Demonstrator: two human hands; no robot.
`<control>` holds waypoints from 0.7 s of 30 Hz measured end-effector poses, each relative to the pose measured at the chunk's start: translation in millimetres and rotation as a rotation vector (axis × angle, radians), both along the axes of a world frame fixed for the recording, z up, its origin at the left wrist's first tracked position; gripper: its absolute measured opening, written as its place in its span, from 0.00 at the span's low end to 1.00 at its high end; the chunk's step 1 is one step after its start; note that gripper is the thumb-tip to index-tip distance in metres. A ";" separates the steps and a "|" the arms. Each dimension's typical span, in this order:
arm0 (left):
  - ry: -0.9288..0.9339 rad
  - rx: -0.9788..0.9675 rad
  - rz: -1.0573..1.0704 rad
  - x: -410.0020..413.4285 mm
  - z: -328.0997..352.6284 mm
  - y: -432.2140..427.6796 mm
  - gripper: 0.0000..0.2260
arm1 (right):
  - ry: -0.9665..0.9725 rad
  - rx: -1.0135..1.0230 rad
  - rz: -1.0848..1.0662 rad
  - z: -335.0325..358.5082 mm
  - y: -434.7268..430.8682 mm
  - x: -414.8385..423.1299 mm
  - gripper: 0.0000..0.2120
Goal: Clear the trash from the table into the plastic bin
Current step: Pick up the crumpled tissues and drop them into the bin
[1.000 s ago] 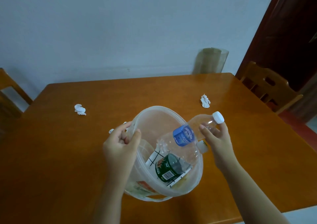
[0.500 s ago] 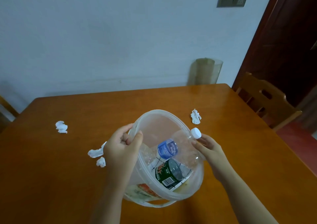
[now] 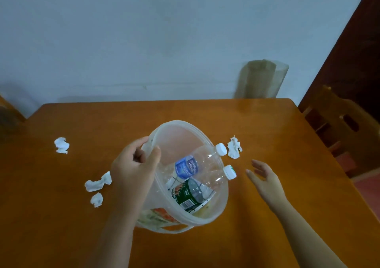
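Note:
A clear plastic bin (image 3: 223,204) stands tilted on the wooden table (image 3: 287,216). My left hand (image 3: 134,168) grips its left rim. Inside lie a blue-labelled bottle (image 3: 188,168) with a white cap over the rim, a green-labelled bottle (image 3: 190,194) and other trash. My right hand (image 3: 264,177) hovers open just right of the bin, holding nothing. Crumpled white tissues lie on the table: one (image 3: 234,149) beside the bin's far right rim, one (image 3: 61,145) at the far left, two (image 3: 97,183) (image 3: 96,200) close to my left wrist.
A wooden chair (image 3: 341,128) stands at the table's right edge, by a dark door. A translucent brownish container (image 3: 261,79) stands behind the table's far edge against the wall. Another chair's corner shows at far left.
My right hand has let go of the blue-labelled bottle, which now rests in the bin, and has drawn back to the right with its fingers apart. The left hand stays on the rim.

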State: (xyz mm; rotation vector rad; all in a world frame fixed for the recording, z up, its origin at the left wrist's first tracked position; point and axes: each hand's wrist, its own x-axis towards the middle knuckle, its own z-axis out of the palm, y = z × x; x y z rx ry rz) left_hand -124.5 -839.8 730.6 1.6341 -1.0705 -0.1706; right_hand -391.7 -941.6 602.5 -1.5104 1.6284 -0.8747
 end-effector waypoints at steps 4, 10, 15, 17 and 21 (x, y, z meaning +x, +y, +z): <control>-0.042 -0.016 0.071 -3.2 0.3 -15.2 0.12 | 0.113 -0.001 0.107 -25.8 -49.0 1.8 0.21; -0.062 -0.008 0.170 0.9 -2.2 -26.5 0.11 | 0.233 0.037 0.252 -59.2 -103.8 23.0 0.23; -0.043 0.030 0.215 7.3 -5.7 -27.0 0.13 | 0.386 0.038 0.359 -75.0 -138.4 36.1 0.27; -0.041 0.041 0.228 7.7 -7.0 -26.7 0.13 | 0.472 0.048 0.430 -80.4 -146.9 37.2 0.27; -0.046 0.048 0.229 5.3 -10.5 -25.0 0.13 | 0.542 0.117 0.497 -91.5 -146.5 35.7 0.24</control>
